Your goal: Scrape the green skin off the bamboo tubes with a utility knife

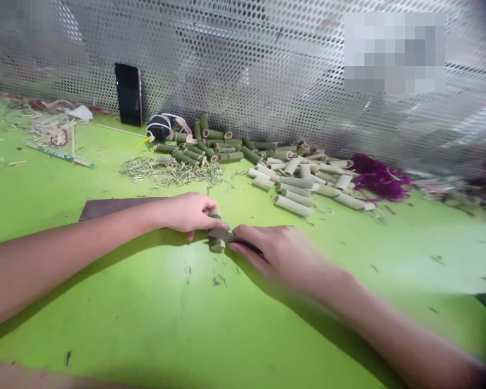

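Observation:
Between my hands is a short bamboo tube (217,244), its hollow open end turned toward me. My left hand (191,212) grips the tube's far part, thumb and fingers closed around it. A small knife (221,234) lies with its blade across the tube, against its green skin. Its dark handle sits in my right hand (273,246), with the fingers wrapped round it. Beneath my left wrist lies a flat dark brown board (121,206), partly covered by the forearm. A few thin green shavings (216,281) lie on the table just below the tube.
Behind my hands lie green bamboo tubes (230,156), pale peeled tubes (294,206) and a heap of shavings (174,172). A phone (128,94) leans on the perforated metal screen (243,75), near a black charger (160,129). Purple strands (383,181) lie right; scraps (56,129) lie left.

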`<state>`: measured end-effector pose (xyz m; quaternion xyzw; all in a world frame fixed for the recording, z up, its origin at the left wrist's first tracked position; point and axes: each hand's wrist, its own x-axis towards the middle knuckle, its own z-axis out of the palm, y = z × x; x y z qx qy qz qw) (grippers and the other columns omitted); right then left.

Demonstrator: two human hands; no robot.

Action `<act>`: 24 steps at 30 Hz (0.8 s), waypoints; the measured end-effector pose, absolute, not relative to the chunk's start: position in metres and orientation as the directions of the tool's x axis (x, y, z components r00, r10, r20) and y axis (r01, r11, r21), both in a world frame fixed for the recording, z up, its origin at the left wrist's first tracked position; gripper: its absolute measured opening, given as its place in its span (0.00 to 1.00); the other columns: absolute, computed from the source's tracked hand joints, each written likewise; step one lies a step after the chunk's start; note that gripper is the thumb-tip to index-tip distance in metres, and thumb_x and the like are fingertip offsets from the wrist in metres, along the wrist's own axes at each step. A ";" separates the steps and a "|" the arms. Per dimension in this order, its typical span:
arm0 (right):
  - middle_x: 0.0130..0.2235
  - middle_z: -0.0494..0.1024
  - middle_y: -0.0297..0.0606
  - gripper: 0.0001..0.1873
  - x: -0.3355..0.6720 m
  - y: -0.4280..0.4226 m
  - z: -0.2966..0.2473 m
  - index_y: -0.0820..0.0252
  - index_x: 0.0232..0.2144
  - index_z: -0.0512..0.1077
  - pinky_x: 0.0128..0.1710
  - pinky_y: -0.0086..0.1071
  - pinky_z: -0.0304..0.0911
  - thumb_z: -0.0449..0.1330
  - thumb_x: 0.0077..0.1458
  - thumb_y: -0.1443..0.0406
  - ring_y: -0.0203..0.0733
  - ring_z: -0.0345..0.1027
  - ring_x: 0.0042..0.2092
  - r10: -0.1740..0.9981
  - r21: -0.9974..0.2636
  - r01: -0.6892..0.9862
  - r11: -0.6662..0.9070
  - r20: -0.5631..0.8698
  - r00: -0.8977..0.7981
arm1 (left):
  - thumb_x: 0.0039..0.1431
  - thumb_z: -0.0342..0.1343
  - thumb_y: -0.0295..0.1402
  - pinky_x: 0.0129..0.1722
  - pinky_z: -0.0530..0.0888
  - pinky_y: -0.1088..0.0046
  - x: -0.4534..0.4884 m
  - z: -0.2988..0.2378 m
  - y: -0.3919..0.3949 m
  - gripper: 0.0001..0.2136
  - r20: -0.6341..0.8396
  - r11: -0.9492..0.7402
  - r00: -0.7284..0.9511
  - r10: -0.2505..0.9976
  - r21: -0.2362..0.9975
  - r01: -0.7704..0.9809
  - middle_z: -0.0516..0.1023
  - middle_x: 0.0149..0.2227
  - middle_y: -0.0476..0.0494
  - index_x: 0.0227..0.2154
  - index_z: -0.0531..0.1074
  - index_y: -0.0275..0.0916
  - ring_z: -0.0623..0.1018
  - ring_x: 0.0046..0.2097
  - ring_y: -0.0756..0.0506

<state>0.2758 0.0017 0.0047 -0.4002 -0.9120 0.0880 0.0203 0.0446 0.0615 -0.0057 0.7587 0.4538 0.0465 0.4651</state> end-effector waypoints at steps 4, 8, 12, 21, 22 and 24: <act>0.30 0.81 0.35 0.15 0.276 0.002 0.005 0.57 0.38 0.74 0.25 0.32 0.54 0.50 0.72 0.60 0.37 0.68 0.23 0.727 -0.156 0.718 0.678 -0.001 -0.686 | 0.58 0.64 0.55 0.25 0.68 0.71 0.047 -0.007 0.058 0.21 -0.344 -0.134 0.536 0.771 0.736 0.663 0.77 0.28 0.54 0.34 0.69 0.42 0.77 0.21 0.50; 0.30 0.81 0.35 0.14 0.278 0.006 0.003 0.57 0.38 0.74 0.25 0.31 0.55 0.51 0.72 0.60 0.36 0.68 0.24 0.725 -0.224 0.712 0.665 -0.033 -0.688 | 0.59 0.63 0.55 0.26 0.67 0.72 0.048 -0.009 0.056 0.20 -0.318 -0.148 0.524 0.790 0.731 0.666 0.76 0.25 0.54 0.33 0.69 0.42 0.78 0.23 0.48; 0.29 0.81 0.34 0.13 0.279 0.008 0.003 0.56 0.40 0.74 0.25 0.30 0.56 0.52 0.71 0.59 0.36 0.68 0.23 0.712 -0.330 0.696 0.638 -0.094 -0.696 | 0.58 0.64 0.52 0.25 0.68 0.72 0.049 -0.009 0.056 0.20 -0.330 -0.123 0.549 0.768 0.765 0.632 0.76 0.27 0.54 0.33 0.68 0.41 0.77 0.22 0.49; 0.24 0.75 0.33 0.21 0.298 0.020 0.019 0.58 0.38 0.75 0.23 0.31 0.56 0.48 0.72 0.53 0.36 0.65 0.22 0.633 -0.436 0.673 0.598 -0.258 -0.730 | 0.59 0.65 0.51 0.25 0.69 0.72 0.047 -0.005 0.057 0.18 -0.367 -0.103 0.553 0.748 0.759 0.642 0.79 0.31 0.51 0.36 0.70 0.41 0.80 0.25 0.48; 0.24 0.76 0.33 0.21 0.299 0.021 0.019 0.58 0.38 0.75 0.23 0.31 0.56 0.48 0.72 0.52 0.36 0.65 0.22 0.618 -0.450 0.660 0.601 -0.262 -0.741 | 0.59 0.65 0.51 0.25 0.70 0.72 0.047 -0.006 0.057 0.18 -0.367 -0.105 0.552 0.749 0.757 0.645 0.79 0.31 0.51 0.36 0.70 0.41 0.80 0.25 0.48; 0.25 0.76 0.33 0.22 0.300 0.021 0.018 0.57 0.38 0.75 0.24 0.31 0.56 0.48 0.72 0.52 0.36 0.66 0.22 0.604 -0.461 0.643 0.612 -0.252 -0.756 | 0.59 0.64 0.51 0.25 0.70 0.72 0.046 -0.006 0.057 0.19 -0.364 -0.108 0.550 0.752 0.755 0.647 0.79 0.31 0.50 0.37 0.70 0.41 0.80 0.25 0.48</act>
